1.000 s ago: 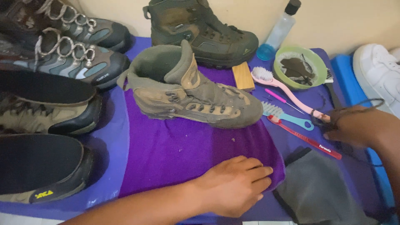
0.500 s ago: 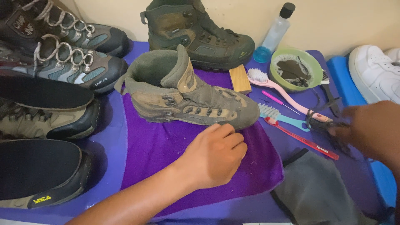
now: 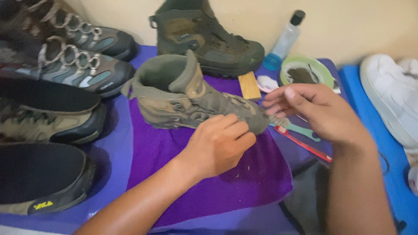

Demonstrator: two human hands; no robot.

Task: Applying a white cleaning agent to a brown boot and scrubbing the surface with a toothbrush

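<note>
Left hand: (image 3: 217, 146) centre of frame, fingers curled down against the near side of the olive hiking boot (image 3: 196, 98), by the laces toward the toe; touching and steadying, not a full clasp around it.
Right hand: (image 3: 313, 111) right of centre, fingertips pinched together just off the boot's toe; whether anything is held in the pinch cannot be told, since the teal toothbrush (image 3: 305, 130) shows only below the palm.
Change, left: a second ago flat on the purple cloth (image 3: 209, 182) at the lower middle; half a second ago at the boot's sole edge; now up on the laced upper.
Change, right: a second ago far right among the brushes; now swung in to the toe, closing from the opposite side.
Meaning: both hands now converged on the one boot, judged as the shift from fetching to working on its front.
Boot's place: lying on its side, upper middle of the frame, on the purple cloth, toe pointing right.
Behind it: a second olive boot (image 3: 204, 39) upright against the wall, a small wooden block (image 3: 249, 85) touching the cloth's far edge.
Upper right: clear bottle with dark cap (image 3: 285, 41), green dish (image 3: 307, 74), pink brush head (image 3: 266, 82), red toothbrush (image 3: 305, 146) lower down.
Left edge: row of other shoes (image 3: 56, 82) on the blue mat.
Far right: white sneaker (image 3: 392, 93).
</note>
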